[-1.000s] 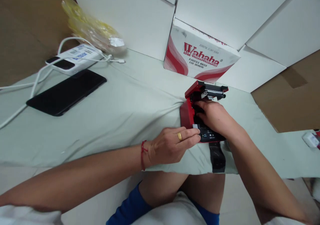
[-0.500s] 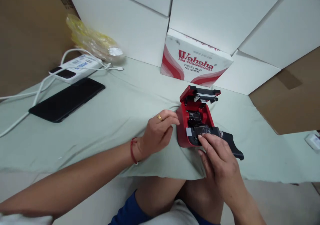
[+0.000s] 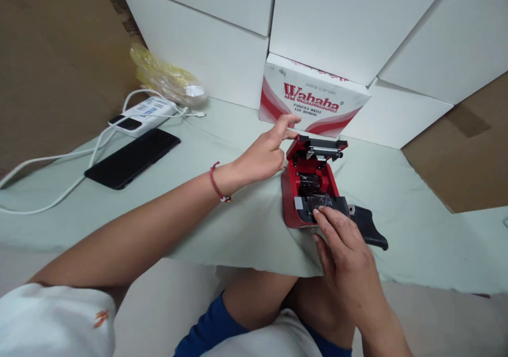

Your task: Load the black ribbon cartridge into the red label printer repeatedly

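A small red machine [image 3: 291, 206] stands on the cloth with its hinged lid [image 3: 317, 148] raised. Inside sits a dark, shiny roll [image 3: 308, 182], and a strip of dark film [image 3: 319, 201] comes over the black front part. My right hand [image 3: 349, 256] has its fingertips pressed on the film at that front part, the thumb lower down in front. My left hand [image 3: 268, 153] is beside the lid's left edge, forefinger stretched out and holding nothing. Whether it touches the lid I cannot tell. A black handle-like piece [image 3: 369, 227] is at the machine's right side.
Behind the machine leans a white and red Wahaha carton [image 3: 315, 98] against white boxes [image 3: 357, 24]. To the left are a black phone [image 3: 133, 158], a white power strip [image 3: 146, 116] with cables and a yellowish plastic bag [image 3: 169, 76]. Cardboard [image 3: 472, 150] rises on the right.
My left hand has moved from the machine's left side up and away towards the raised lid, its forefinger now stretched out. My right fingertips stay on the film.
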Motion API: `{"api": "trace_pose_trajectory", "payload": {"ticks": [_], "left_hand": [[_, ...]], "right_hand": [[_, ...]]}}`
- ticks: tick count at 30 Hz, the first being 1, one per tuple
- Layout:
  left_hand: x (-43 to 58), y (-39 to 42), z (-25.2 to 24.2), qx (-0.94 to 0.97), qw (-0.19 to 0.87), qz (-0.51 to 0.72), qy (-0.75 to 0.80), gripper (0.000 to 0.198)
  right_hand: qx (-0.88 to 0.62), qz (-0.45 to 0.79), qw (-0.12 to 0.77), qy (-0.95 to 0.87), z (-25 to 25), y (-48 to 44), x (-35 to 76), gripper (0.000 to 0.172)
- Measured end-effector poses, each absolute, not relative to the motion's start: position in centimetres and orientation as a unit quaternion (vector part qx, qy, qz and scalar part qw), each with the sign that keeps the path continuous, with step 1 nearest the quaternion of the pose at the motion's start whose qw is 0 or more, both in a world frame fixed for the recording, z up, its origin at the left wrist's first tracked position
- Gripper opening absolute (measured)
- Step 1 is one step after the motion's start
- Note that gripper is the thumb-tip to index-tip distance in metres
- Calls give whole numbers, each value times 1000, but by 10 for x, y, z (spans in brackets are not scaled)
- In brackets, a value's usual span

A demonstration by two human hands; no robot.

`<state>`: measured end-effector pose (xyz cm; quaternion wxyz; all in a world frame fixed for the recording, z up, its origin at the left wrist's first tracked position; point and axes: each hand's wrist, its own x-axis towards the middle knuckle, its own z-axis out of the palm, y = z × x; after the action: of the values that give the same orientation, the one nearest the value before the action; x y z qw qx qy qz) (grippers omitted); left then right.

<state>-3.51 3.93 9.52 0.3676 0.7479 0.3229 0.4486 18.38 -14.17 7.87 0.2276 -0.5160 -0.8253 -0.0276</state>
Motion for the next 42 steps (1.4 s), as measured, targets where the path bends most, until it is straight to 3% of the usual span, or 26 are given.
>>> {"api": "trace_pose_trajectory", "payload": {"ticks": [7,15,21,26,34,42], "left_hand": [[-35,6,77,769,303,465,318,64],[-28,-26,22,849,83,452,261,51],[-25,-27,31,820,156,488,254,38],[-42,-42,40,802,207,511,230,41],[-42,-50,32,878,48,425,215,51],[-30,-53,25,849,57,474,226,43]], "right_hand": [[-520,-35,223,-824,78,-146,184,48],[-524,-21,221,-822,80,-144,183,48],[-531,-34,195,-824,86,-143,181,43],[-540,-32,195,-818,86,-145,179,43],[-544,-26,196,-815,83,-146,178,44],[-539,-13,195,-819,98,-139,178,33]]}}
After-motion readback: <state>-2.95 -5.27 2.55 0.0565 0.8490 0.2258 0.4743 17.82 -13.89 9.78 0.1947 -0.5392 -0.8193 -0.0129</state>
